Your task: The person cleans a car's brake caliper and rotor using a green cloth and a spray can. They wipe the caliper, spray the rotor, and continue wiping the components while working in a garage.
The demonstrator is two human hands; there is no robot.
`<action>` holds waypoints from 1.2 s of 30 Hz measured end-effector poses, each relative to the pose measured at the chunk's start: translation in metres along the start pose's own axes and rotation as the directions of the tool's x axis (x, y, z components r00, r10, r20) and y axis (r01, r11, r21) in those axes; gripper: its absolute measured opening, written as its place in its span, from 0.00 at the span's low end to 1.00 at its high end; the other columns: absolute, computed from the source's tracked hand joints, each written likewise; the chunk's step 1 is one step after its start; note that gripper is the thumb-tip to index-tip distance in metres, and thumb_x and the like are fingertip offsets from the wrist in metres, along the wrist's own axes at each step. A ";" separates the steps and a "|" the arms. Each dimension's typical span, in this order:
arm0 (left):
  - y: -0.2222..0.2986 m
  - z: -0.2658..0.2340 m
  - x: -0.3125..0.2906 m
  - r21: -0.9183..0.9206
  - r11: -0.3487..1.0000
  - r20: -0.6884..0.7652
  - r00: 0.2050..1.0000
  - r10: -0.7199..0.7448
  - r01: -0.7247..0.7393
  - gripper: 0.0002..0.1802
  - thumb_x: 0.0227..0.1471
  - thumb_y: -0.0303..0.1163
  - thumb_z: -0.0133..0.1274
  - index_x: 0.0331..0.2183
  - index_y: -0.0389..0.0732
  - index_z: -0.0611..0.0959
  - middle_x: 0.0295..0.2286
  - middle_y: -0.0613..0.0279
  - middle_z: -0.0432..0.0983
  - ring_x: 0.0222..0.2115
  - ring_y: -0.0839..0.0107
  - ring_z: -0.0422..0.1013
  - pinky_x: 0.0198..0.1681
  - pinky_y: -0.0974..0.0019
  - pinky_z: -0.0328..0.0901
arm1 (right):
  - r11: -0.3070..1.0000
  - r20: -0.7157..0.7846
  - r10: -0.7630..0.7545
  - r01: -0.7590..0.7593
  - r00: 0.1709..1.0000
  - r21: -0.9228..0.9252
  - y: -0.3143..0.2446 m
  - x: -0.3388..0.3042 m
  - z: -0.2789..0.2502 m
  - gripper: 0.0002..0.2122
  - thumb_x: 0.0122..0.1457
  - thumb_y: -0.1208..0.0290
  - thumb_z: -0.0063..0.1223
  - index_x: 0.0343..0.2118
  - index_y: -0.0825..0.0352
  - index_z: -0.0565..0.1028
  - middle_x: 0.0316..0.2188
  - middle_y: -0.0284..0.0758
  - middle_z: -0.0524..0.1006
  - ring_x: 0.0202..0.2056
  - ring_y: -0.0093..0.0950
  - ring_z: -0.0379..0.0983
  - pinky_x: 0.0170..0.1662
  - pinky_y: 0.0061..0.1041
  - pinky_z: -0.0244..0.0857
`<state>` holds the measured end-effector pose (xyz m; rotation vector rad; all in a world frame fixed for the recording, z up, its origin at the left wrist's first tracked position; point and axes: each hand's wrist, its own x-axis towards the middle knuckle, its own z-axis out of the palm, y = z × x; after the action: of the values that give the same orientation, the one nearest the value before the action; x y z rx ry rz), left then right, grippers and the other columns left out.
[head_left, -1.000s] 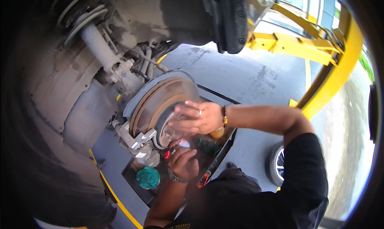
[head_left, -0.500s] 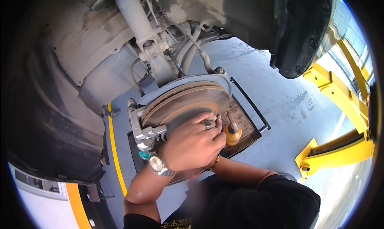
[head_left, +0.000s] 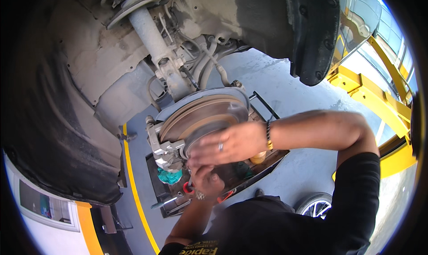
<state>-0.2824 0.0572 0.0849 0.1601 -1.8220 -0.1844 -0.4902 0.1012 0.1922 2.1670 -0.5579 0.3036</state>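
Note:
A brake disc (head_left: 200,117), rusty brown and smeared as if turning, faces me below the strut. My right hand (head_left: 232,143), with a ring and a beaded bracelet, reaches across the hub from the right. Its fingers are stretched out flat toward the left, slightly blurred, with nothing visible in them. Below it, my left hand (head_left: 208,182) is raised near the disc's lower edge, its fingers partly hidden behind the right hand; whether they hold anything cannot be seen. At the disc's left side sits the grey brake caliper (head_left: 167,153), close to my right fingertips.
Under the disc stands a black-framed tray (head_left: 267,163) with a green cloth (head_left: 169,176), a red ring-shaped thing (head_left: 188,188) and a yellow-orange container (head_left: 258,157). The strut (head_left: 151,34) rises above. A yellow lift arm (head_left: 370,94) stands right; a wheel (head_left: 315,206) lies lower right.
My left hand has dropped from in front of the hub to below it. My right hand has come out from beneath it and now lies across the hub. The view has shifted slightly.

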 end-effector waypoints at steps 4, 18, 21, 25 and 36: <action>0.005 -0.019 -0.004 -0.098 0.994 0.211 0.974 0.077 -0.057 0.16 0.53 0.38 0.53 0.40 0.39 0.80 0.39 0.51 0.78 0.37 0.53 0.77 0.47 0.49 0.70 | 0.992 -0.012 0.045 -0.044 0.999 0.117 -0.004 0.013 -0.046 0.23 0.60 0.63 0.42 0.59 0.60 0.69 0.64 0.40 0.64 0.65 0.36 0.58 0.71 0.44 0.44; 0.022 0.008 0.152 -0.221 0.917 0.849 0.398 0.349 -0.333 0.18 0.43 0.43 0.64 0.34 0.41 0.82 0.31 0.62 0.78 0.30 0.61 0.77 0.48 0.59 0.69 | -0.502 0.540 0.813 -0.207 0.220 0.840 -0.165 0.000 0.069 0.18 0.69 0.61 0.38 0.58 0.63 0.68 0.56 0.37 0.70 0.58 0.28 0.66 0.60 0.32 0.62; 0.014 0.003 0.152 -0.255 0.926 0.815 0.454 0.361 -0.278 0.15 0.43 0.44 0.64 0.29 0.44 0.82 0.26 0.62 0.76 0.25 0.60 0.75 0.46 0.59 0.69 | -0.360 0.371 0.895 -0.092 0.249 0.928 -0.161 0.013 0.073 0.22 0.68 0.53 0.40 0.58 0.60 0.67 0.55 0.36 0.71 0.60 0.28 0.63 0.63 0.34 0.59; 0.014 0.010 0.143 -0.220 0.898 0.777 0.488 0.398 -0.382 0.14 0.41 0.44 0.64 0.26 0.45 0.83 0.23 0.63 0.74 0.23 0.60 0.74 0.44 0.61 0.71 | -0.044 0.177 0.943 -0.423 0.281 0.905 -0.152 0.011 0.085 0.31 0.62 0.37 0.42 0.57 0.58 0.68 0.54 0.34 0.71 0.58 0.31 0.66 0.61 0.38 0.61; 0.010 0.012 0.144 -0.315 0.908 0.690 0.591 0.419 -0.276 0.12 0.43 0.39 0.62 0.30 0.43 0.82 0.25 0.62 0.75 0.21 0.62 0.73 0.37 0.61 0.72 | -0.695 0.733 0.677 0.380 0.062 0.610 -0.152 0.022 0.087 0.36 0.58 0.31 0.43 0.58 0.57 0.67 0.51 0.34 0.71 0.53 0.31 0.69 0.57 0.39 0.63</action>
<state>-0.3308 0.0375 0.2195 -0.4883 -2.6113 -0.1348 -0.3948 0.1070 0.0436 -0.5776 0.6730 -1.7533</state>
